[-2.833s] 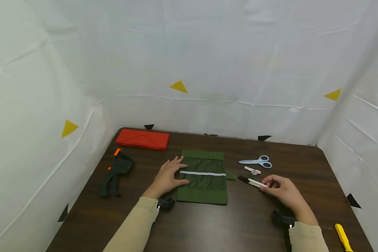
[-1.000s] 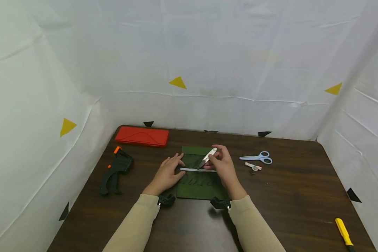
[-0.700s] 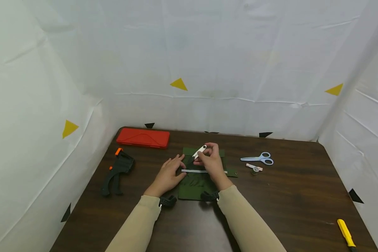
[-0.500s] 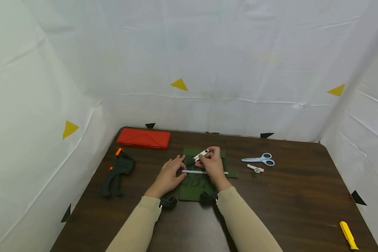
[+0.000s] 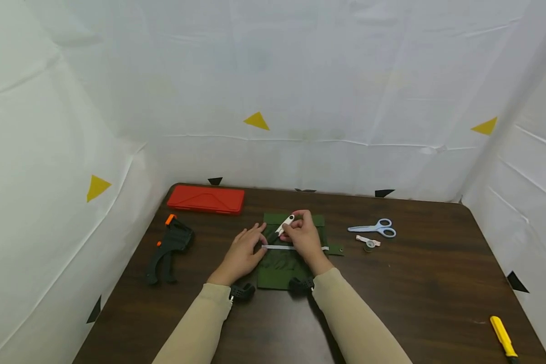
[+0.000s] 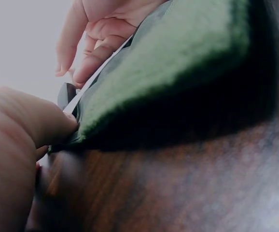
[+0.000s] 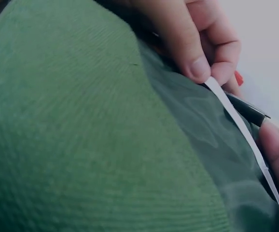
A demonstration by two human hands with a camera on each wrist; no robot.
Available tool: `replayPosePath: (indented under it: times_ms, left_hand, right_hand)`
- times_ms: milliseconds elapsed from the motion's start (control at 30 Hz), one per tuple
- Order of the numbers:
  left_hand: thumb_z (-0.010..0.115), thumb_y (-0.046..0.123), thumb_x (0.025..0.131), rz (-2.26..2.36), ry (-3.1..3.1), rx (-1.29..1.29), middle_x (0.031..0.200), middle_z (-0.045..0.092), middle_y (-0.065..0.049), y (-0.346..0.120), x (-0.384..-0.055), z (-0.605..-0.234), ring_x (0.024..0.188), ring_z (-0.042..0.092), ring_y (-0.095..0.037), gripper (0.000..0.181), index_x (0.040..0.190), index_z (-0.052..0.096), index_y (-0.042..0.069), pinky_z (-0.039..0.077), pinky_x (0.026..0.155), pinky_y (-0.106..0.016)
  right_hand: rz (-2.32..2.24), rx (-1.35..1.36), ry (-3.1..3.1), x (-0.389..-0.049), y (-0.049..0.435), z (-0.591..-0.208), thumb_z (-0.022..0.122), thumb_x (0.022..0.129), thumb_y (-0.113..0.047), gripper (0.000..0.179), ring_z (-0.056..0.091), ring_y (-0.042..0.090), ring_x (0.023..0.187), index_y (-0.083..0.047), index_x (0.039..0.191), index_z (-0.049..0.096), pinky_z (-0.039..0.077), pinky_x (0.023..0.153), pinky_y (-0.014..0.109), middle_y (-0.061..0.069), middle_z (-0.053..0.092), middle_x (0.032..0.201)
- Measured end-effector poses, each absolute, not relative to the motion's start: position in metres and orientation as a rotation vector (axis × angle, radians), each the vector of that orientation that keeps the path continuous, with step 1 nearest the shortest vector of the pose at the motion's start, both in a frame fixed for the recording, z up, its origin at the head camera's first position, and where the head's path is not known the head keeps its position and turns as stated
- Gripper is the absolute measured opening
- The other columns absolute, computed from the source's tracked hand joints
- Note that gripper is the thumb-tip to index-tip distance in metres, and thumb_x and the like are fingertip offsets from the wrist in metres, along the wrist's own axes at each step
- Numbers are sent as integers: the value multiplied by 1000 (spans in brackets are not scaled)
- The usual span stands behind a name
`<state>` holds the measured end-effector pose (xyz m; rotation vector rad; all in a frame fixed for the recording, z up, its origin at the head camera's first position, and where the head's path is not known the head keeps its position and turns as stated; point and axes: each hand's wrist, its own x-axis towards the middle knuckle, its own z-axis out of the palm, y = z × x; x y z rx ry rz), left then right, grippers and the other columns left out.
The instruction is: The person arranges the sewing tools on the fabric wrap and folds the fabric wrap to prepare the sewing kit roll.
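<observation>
A green fabric pouch (image 5: 275, 281) lies spread flat, with a narrow white band (image 5: 280, 247) across its middle. My left hand (image 5: 240, 256) rests on its left edge, fingers extended and thumb at the band's end. My right hand (image 5: 306, 241) pinches a slim tool with a white handle (image 5: 286, 224), which has a hole near its top. The tool slants over the pouch's upper half, its dark end (image 7: 248, 110) pointing down-left, beside the band and close to the left fingers. What kind of tool it is, I cannot tell.
Left of the pouch are a red case (image 5: 206, 199) and a black clamp with orange parts (image 5: 172, 247). To the right lie light-blue scissors (image 5: 368, 229), a small rolled measuring tape (image 5: 368, 242) and a yellow-handled tool (image 5: 503, 336). White sheeting surrounds the brown table (image 5: 418, 283).
My right hand has picked the white-handled tool up from the table right of the pouch and carried it left over the pouch. Lately it moves only slightly. My left hand stays at the pouch's edge.
</observation>
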<state>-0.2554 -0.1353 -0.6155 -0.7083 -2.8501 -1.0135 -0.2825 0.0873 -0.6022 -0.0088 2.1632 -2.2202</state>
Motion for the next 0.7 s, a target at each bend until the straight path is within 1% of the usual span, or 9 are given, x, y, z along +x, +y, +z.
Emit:
replayPosePath:
  times_ms: [233, 500, 700]
  left_hand:
    - [69, 18, 108, -1013, -2835, -698, 170, 50, -9, -134, -254, -616, 163, 39, -31, 7, 106, 63, 21, 24, 133, -63]
    - [68, 18, 109, -971, -2830, -715, 169, 50, -12, -133, -254, -612, 162, 41, -35, 5, 107, 63, 18, 26, 132, -65]
    - [67, 19, 110, -968, -2851, -703, 170, 49, -12, -133, -253, -611, 163, 40, -34, 5, 108, 63, 18, 25, 133, -65]
  right_hand:
    - [-2158, -41, 2213, -279, 88, -602, 72, 105, -4, 54, 77, 20, 81, -1, 151, 44, 67, 76, 30, 19, 68, 102]
    - [-2084, -79, 2268, -280, 87, -600, 75, 103, -8, 53, 78, 24, 83, -4, 150, 50, 68, 76, 32, 22, 70, 106]
    - [-1962, -86, 2386, -280, 85, -602, 78, 102, -13, 50, 77, 20, 78, -8, 148, 58, 67, 74, 32, 17, 74, 105]
